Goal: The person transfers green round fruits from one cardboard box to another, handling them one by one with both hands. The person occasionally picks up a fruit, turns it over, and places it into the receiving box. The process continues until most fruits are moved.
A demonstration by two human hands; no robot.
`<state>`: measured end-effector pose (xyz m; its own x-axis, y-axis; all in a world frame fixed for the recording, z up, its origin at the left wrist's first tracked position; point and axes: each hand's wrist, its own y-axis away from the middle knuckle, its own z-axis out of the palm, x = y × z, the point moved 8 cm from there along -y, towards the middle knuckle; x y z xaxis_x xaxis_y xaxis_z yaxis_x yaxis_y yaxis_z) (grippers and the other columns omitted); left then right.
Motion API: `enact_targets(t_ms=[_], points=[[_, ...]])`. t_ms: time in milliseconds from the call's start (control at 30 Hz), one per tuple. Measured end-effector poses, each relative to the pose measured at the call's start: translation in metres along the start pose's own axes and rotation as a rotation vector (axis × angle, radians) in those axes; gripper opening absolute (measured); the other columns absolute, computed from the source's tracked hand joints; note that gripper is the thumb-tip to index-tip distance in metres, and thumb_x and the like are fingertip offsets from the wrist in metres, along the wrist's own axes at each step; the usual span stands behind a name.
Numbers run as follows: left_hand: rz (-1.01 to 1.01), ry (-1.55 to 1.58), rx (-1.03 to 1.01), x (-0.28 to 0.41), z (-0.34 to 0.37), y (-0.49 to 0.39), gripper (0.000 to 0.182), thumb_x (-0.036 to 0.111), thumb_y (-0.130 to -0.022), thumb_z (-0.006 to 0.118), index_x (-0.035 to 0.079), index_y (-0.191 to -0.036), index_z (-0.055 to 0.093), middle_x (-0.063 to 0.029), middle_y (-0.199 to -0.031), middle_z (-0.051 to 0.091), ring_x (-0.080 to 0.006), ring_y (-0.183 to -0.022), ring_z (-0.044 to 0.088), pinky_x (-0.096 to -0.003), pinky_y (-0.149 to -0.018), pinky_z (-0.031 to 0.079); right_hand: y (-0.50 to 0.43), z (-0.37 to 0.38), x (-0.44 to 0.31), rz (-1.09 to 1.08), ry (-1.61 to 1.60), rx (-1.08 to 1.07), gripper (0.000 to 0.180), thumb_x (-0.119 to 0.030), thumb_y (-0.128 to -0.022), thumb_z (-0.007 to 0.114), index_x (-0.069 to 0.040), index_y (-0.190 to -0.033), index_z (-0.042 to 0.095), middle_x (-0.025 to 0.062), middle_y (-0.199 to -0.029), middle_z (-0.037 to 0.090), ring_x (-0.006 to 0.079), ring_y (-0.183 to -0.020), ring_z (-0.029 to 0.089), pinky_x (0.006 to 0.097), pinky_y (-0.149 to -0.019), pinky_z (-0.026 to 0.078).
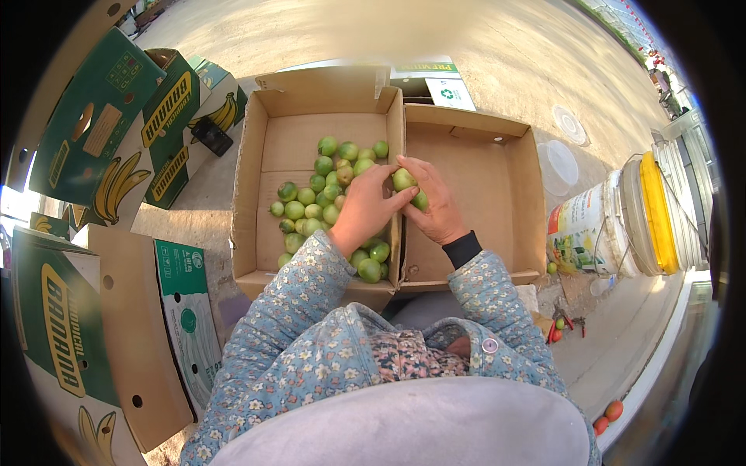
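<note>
My left hand [368,201] and my right hand [438,204] meet above the wall shared by two cardboard boxes. Between them is a pale green tomato [403,179], touched by the left thumb and fingers and by the right fingertips. A second green tomato [420,200] lies against my right palm, partly hidden by the left thumb. Below my left hand, the left cardboard box [294,125] holds many loose green tomatoes [294,209], a few of them browned. The right cardboard box [466,169], under my right hand, shows a bare bottom.
Banana cartons [93,134] are stacked at left, with a phone [212,137] against one. At right lie nested buckets [612,221], a clear plastic lid [558,168], red-handled pruners [551,332] and red tomatoes [613,410]. Another carton [451,93] stands behind the boxes.
</note>
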<state>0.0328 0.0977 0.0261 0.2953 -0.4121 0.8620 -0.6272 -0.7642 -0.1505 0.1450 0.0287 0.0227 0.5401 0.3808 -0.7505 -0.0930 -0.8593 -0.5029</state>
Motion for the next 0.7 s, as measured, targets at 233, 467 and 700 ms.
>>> enact_targets(t_ms=[233,467,700], points=[[0.156,-0.312,0.095,-0.007,-0.015,0.002,0.042,0.017,-0.082,0.074,0.004,-0.121,0.063,-0.0111,-0.101,0.063,-0.0314,-0.094,0.058,-0.0410,-0.086,0.048,0.013,-0.027,0.057,0.388,0.104,0.337,0.031,-0.017,-0.094,0.062,-0.003,-0.122,0.063,0.0189,-0.119,0.059,0.0342,-0.113,0.057,0.0415,-0.096,0.046],[0.204,-0.933,-0.035,-0.014,0.024,0.011,0.039,0.012,-0.076,0.066,0.009,-0.115,0.063,-0.0087,-0.106,0.058,-0.0291,-0.095,0.058,-0.0424,-0.083,0.049,0.032,0.013,0.093,0.508,0.187,-0.007,0.030,-0.011,-0.094,0.056,0.000,-0.123,0.060,0.0220,-0.119,0.058,0.0377,-0.115,0.055,0.0423,-0.099,0.044],[0.139,-0.746,0.015,-0.022,0.018,0.004,0.033,0.012,-0.080,0.066,0.004,-0.111,0.060,-0.0142,-0.108,0.058,-0.0332,-0.096,0.060,-0.0427,-0.080,0.052,0.027,0.019,0.083,0.576,0.076,-0.076,0.035,-0.008,-0.093,0.056,-0.002,-0.127,0.058,0.0202,-0.126,0.057,0.0404,-0.117,0.054,0.0445,-0.101,0.044]])
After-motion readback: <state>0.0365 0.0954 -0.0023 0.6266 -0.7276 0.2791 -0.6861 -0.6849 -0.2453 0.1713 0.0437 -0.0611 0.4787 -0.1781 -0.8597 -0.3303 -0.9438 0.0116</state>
